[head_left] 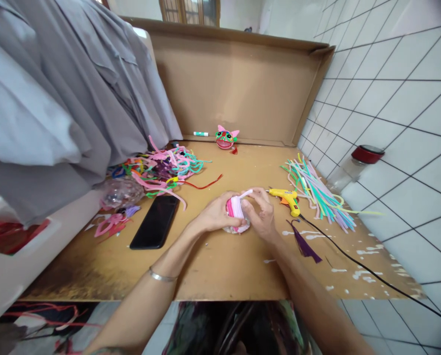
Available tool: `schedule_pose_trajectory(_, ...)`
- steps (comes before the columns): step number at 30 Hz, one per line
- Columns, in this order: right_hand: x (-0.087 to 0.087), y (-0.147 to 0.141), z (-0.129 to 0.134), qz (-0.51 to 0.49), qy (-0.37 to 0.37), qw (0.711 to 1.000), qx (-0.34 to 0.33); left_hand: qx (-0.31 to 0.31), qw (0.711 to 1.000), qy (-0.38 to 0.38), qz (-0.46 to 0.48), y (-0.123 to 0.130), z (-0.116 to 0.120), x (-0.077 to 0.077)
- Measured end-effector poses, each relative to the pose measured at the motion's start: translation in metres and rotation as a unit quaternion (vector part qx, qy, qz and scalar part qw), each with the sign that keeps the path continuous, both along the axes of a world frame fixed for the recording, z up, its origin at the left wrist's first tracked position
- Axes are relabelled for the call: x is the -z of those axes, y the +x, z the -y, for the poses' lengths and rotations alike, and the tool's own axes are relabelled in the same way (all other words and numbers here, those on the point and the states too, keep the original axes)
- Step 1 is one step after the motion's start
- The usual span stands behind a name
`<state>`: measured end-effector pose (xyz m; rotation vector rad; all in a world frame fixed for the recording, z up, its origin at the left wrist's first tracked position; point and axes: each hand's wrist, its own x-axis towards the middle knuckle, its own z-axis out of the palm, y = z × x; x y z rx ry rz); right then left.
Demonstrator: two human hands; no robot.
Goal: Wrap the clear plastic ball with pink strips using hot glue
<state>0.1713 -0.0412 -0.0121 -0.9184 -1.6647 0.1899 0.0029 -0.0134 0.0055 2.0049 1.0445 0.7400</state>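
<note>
Near the middle of the table, my left hand (217, 213) grips a small rounded craft piece (237, 208) wrapped in pink and white pipe cleaner, with a clear-looking lower part. My right hand (261, 213) is at its right side, fingers pinched on the loose end of a pale pink pipe cleaner (247, 193) that rises from the top. Part of the piece is hidden behind my fingers. Just right of my right hand lies a yellow glue gun (286, 198), its nozzle pointing toward the hand.
A black phone (155, 222) lies to the left, below a tangle of pipe cleaners (172, 162). Straight pipe cleaners (318, 190) and a jar (353, 165) are on the right. A purple tassel (305, 241) lies by the glue gun's cord (357, 262). A finished-looking animal head (225, 139) stands at the back.
</note>
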Motion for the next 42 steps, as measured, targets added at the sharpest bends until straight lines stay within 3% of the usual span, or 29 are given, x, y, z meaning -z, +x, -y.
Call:
schedule_pose_trajectory(16, -0.005, 0.004, 0.006, 0.025, 0.014, 1.0, 0.007, 0.002, 0.999, 0.042, -0.025, 0.003, 0.008, -0.01)
schedule_pose_trajectory(24, -0.005, 0.004, 0.009, -0.006, 0.055, 0.998, 0.032, -0.012, 0.997, 0.054, -0.051, 0.002, 0.003, -0.001)
schedule_pose_trajectory(34, 0.0, 0.001, 0.01, 0.118, 0.183, 0.975, 0.037, 0.003, 0.999, 0.04, -0.011, 0.001, 0.0, 0.003)
schedule_pose_trajectory(42, 0.006, 0.006, 0.007, 0.128, 0.19, 0.969, 0.093, 0.002, 0.999, 0.033, -0.017, 0.0, -0.001, 0.001)
